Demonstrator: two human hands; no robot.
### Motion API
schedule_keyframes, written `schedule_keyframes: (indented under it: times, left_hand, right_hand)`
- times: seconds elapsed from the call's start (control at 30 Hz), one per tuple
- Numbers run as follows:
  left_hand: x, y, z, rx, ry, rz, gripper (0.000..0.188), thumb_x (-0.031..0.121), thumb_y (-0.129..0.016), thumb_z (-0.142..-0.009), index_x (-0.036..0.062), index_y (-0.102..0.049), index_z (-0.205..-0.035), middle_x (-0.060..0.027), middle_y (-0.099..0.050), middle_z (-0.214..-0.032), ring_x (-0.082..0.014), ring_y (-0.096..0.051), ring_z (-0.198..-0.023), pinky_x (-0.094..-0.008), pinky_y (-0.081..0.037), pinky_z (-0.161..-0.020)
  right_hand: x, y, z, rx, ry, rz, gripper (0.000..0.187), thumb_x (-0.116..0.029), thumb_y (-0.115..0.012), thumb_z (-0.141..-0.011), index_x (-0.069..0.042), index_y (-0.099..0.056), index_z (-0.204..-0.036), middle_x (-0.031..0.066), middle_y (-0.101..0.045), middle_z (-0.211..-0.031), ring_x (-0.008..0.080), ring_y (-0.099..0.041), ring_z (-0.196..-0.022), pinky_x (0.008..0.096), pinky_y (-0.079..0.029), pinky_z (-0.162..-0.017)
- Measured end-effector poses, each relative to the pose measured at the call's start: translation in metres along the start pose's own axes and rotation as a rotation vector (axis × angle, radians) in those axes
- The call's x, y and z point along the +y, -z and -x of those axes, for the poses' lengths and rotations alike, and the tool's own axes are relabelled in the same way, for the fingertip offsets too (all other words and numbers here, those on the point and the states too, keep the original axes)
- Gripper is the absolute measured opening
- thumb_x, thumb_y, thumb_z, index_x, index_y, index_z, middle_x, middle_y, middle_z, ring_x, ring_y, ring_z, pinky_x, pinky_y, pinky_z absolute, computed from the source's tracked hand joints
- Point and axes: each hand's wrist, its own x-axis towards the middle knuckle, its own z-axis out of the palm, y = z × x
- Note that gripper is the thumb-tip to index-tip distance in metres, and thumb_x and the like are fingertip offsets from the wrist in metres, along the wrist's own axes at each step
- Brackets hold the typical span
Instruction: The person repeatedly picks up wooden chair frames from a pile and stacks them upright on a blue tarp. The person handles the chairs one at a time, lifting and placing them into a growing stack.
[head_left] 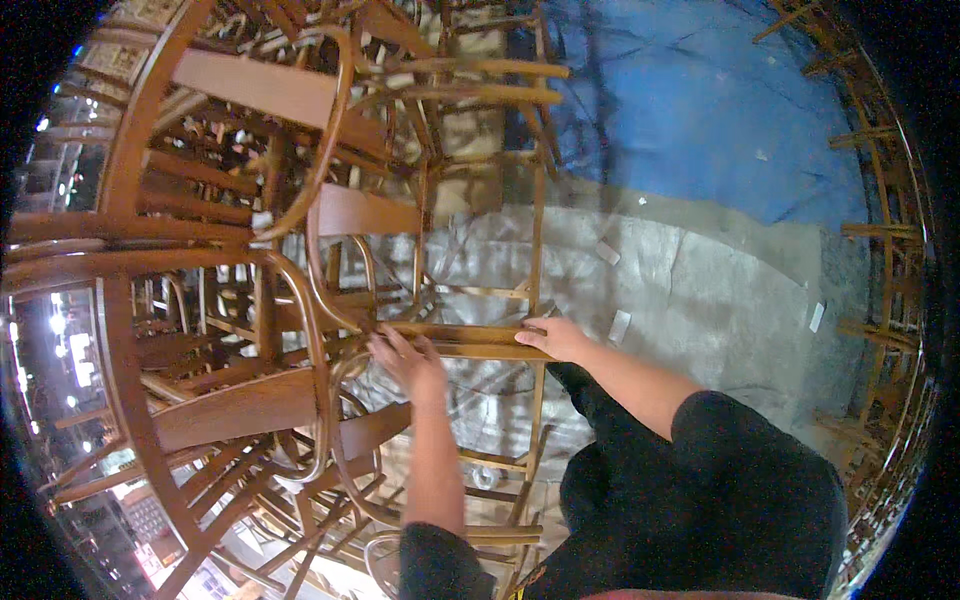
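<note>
A pair of brown wooden bars [470,342], lying close together, runs crosswise between my hands. They look like chair legs, but I cannot tell for sure. My right hand [556,339] is closed round their right end, thumb and fingers pressed on the wood. At the other end my left hand [405,362] has its fingers bent over the wood beside a curved chair frame [318,270]; it is slightly blurred. Around my left hand are bentwood chairs with flat brown back panels, such as the upper back panel [368,212] and the lower back panel [240,408].
Stacked chairs crowd the left, behind a long upright wooden beam [118,330]. Several chair legs [500,95] stick out toward the middle. A grey floor sheet [700,275] and a blue sheet [710,110] cover the ground. More wooden frames [885,230] line the far right.
</note>
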Motion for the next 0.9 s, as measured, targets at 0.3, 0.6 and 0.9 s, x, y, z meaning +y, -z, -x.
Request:
schedule_keyframes:
  times: [0.3,0.6,0.9]
  left_hand:
    - [0.157,0.167,0.298,-0.566,0.363,0.635,0.049,0.027,-0.064,-0.097,-0.0041,-0.056,-0.135,-0.0322,-0.053,-0.137,-0.0506,-0.050,-0.128,-0.0537,-0.043,-0.108]
    - [0.208,0.276,0.421,-0.932,1.203,0.465,0.045,0.032,-0.060,-0.096,-0.0110,-0.068,-0.106,-0.0268,-0.073,-0.086,-0.0410,-0.071,-0.075,-0.0497,-0.057,-0.069]
    - [0.225,0.146,0.209,-0.543,0.968,0.687,0.029,0.021,-0.057,-0.104,-0.0061,-0.066,-0.105,-0.0173,-0.069,-0.090,-0.0213,-0.064,-0.079,-0.0369,-0.051,-0.065]
  right_hand:
    - [-0.015,0.012,0.023,0.013,0.052,0.062,0.087,-0.079,-0.053,-0.089,0.000,-0.070,-0.121,0.0276,-0.069,-0.120,0.0463,-0.064,-0.115,0.0513,-0.050,-0.099]
    - [-0.004,0.017,0.007,-0.121,0.071,0.109,0.096,-0.086,-0.051,-0.084,0.000,-0.070,-0.123,0.0302,-0.067,-0.123,0.0445,-0.065,-0.116,0.0481,-0.051,-0.100]
    - [-0.007,0.041,-0.010,-0.163,0.012,-0.016,0.082,-0.079,-0.059,-0.086,-0.002,-0.071,-0.112,0.0260,-0.072,-0.105,0.0437,-0.069,-0.101,0.0505,-0.054,-0.089]
